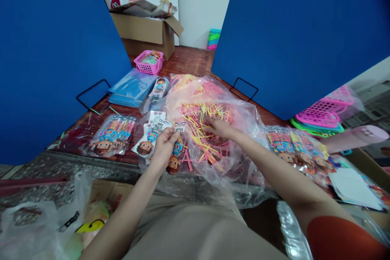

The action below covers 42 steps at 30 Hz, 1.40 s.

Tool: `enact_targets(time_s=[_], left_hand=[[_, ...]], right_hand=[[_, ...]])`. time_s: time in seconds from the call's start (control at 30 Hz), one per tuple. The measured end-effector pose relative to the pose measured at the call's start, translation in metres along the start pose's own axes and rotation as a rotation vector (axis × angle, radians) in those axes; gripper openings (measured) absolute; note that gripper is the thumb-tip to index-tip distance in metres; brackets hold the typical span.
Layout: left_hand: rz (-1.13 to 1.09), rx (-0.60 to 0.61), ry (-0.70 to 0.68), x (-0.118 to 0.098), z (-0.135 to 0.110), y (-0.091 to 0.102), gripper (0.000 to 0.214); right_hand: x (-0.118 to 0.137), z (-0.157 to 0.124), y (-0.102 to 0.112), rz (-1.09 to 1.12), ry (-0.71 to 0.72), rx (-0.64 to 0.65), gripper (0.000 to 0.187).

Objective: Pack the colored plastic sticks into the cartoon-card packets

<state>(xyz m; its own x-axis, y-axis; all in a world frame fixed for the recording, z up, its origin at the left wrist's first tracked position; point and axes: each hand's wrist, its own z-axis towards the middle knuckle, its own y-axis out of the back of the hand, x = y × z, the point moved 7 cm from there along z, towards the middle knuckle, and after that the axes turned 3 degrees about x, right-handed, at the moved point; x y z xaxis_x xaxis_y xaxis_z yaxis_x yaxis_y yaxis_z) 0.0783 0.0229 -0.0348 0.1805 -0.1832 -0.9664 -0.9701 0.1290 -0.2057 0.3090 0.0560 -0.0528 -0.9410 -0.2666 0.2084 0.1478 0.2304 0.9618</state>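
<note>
My left hand (166, 142) pinches a small printed plastic packet (174, 161) with a cartoon monkey face at its lower end. Similar printed packets (145, 145) lie spread beside and under that hand. My right hand (219, 126) reaches into a heap of thin pink and yellow sticks (201, 140), fingers stretched out and apart, their tips partly hidden among the sticks. The heap lies in a large, opened clear plastic bag (243, 113) on the table in front of me.
Filled packets lie at left (114, 134) and right (297, 150). Behind stand blue sheets (132, 87), a pink basket (149, 61) and an open carton (143, 32). Blue panels (61, 48) flank the brown table (190, 59). Stacked baskets (323, 113) are at right; plastic bags (33, 227) lie below left.
</note>
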Motion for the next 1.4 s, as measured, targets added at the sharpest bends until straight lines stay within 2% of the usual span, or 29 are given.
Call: enact_targets(time_s=[0.13,0.27,0.37,0.53,0.73,0.93,1.1,1.2,1.4], left_hand=[[-0.007,0.024,-0.010,0.000,0.000,-0.001,0.034],[0.093,0.019,-0.069,-0.004,0.001,-0.005,0.029],[0.114,0.034,-0.091,-0.007,0.002,-0.010,0.028],[0.037,0.006,-0.079,-0.008,0.003,-0.006,0.027],[0.001,-0.034,-0.076,-0.009,0.002,0.001,0.030],[-0.038,-0.051,-0.062,-0.010,0.002,0.005,0.031],[-0.060,-0.075,-0.048,-0.012,0.001,0.015,0.033],[-0.058,-0.088,-0.050,-0.012,0.000,0.018,0.034],[-0.030,-0.066,-0.038,-0.009,0.001,0.014,0.032]], right_hand=[[0.006,-0.011,-0.004,-0.024,0.098,0.190,0.066],[0.010,-0.013,-0.001,-0.122,0.020,0.188,0.072],[0.016,-0.007,0.000,-0.181,-0.012,0.203,0.054],[0.025,0.005,0.004,-0.116,0.099,0.150,0.024],[0.023,0.012,-0.005,-0.051,-0.011,0.102,0.022],[0.035,0.015,-0.008,-0.021,-0.058,0.072,0.033],[0.012,0.020,0.004,0.049,-0.175,0.055,0.019],[0.002,0.030,0.008,0.094,-0.281,0.033,0.027],[0.028,0.059,0.000,0.094,-0.369,0.048,0.028]])
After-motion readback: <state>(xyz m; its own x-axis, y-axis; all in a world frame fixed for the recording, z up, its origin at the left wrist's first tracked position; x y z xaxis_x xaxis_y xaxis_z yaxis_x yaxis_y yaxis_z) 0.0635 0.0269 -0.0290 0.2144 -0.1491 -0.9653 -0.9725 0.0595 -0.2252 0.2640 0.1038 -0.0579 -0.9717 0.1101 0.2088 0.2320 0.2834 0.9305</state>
